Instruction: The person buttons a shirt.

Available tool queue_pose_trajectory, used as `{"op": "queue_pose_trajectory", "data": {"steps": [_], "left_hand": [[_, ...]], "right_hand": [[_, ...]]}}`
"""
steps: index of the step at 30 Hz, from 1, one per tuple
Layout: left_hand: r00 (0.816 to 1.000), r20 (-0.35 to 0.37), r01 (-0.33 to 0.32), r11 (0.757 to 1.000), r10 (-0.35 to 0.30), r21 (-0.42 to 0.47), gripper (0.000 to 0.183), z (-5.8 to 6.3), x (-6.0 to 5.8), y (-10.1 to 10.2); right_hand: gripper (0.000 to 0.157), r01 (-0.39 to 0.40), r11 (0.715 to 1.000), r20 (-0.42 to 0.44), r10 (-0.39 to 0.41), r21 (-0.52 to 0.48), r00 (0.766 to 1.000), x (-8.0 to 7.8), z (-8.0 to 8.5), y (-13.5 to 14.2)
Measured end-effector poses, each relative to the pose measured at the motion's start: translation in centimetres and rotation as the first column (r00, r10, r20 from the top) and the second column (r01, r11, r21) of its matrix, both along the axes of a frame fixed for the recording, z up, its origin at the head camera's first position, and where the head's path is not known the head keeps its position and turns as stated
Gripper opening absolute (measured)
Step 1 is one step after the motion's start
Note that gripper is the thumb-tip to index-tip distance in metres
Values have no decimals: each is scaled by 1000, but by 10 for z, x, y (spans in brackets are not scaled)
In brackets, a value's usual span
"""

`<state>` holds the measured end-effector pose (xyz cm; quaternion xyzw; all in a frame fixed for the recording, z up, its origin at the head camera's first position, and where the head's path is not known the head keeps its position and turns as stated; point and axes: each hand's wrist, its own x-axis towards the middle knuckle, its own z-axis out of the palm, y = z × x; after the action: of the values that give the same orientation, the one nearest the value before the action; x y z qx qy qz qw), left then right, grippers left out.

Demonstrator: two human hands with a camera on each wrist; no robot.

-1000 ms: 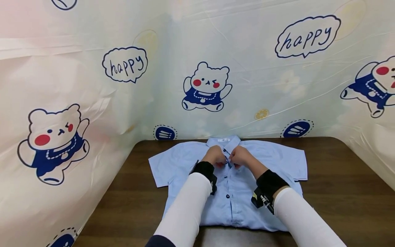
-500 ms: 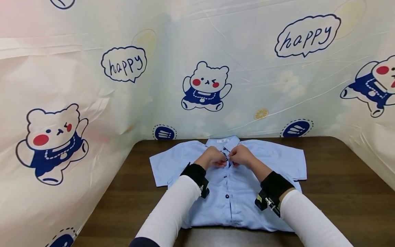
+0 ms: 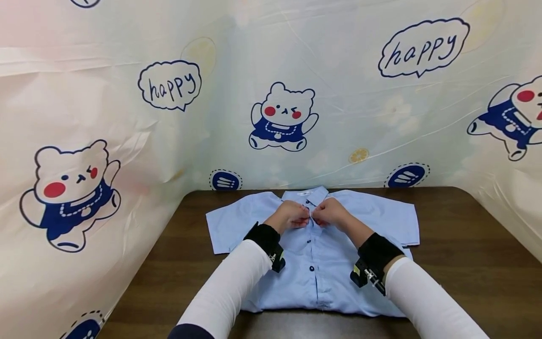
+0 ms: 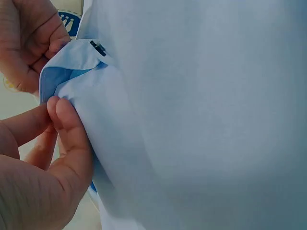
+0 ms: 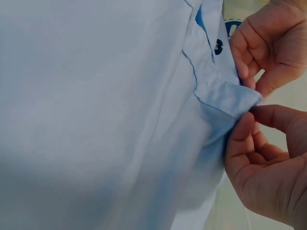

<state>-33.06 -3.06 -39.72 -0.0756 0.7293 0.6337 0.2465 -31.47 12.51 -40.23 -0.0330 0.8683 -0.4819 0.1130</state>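
A light blue short-sleeved shirt (image 3: 288, 278) lies face up, its collar (image 3: 306, 194) at the far side and dark buttons down the front placket. My left hand (image 3: 293, 214) pinches the front edge below the collar between thumb and fingers. Close beside it, my right hand (image 3: 331, 212) pinches the other front edge. In the left wrist view a dark button (image 4: 98, 48) shows on the raised placket. The right wrist view has a fold of cloth (image 5: 228, 98) between the right thumb and fingers. Whatever lies right between the fingertips is hidden.
The shirt rests on a dark brown wooden table (image 3: 466, 263). Behind and beside the table hangs a pale curtain (image 3: 338, 117) printed with bears and the word happy. A black wrist camera strap (image 3: 267, 238) sits on each wrist.
My left forearm has swung a little to the left, and the left hand has turned while staying at the placket. Both hands keep pinching the cloth, their fingertips close together.
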Motion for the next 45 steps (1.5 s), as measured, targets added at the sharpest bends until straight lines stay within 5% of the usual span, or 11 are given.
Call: {"op": "queue_pose_trajectory", "data": {"steps": [12, 22, 32, 37, 39, 41, 45], "left_hand": [[991, -51, -127, 992, 125, -22, 22, 4, 6, 5], [994, -66, -90, 996, 88, -22, 27, 2, 5, 4], [987, -138, -113, 976, 88, -185, 6, -3, 5, 9], [979, -206, -45, 971, -4, -235, 9, -5, 5, 1], [958, -261, 24, 944, -115, -329, 8, -5, 5, -8], [912, -320, 85, 883, -255, -462, 6, -3, 3, -22], [785, -364, 72, 657, -502, -750, 12, 7, -3, -61]], "right_hand": [[10, 17, 999, -57, -14, 45, 998, 1, 1, -3], [13, 54, 997, 37, -52, -58, 998, -4, -4, -3], [17, 60, 976, 239, -8, -211, 971, -4, 2, -3], [17, 65, 980, 236, -19, -190, 972, -4, -2, -1], [15, 43, 991, 176, -20, -123, 984, -4, -5, 4], [12, 8, 1000, 90, -5, -28, 996, -3, -7, 12], [11, -49, 964, -85, 73, 263, 994, 2, 1, 43]]}}
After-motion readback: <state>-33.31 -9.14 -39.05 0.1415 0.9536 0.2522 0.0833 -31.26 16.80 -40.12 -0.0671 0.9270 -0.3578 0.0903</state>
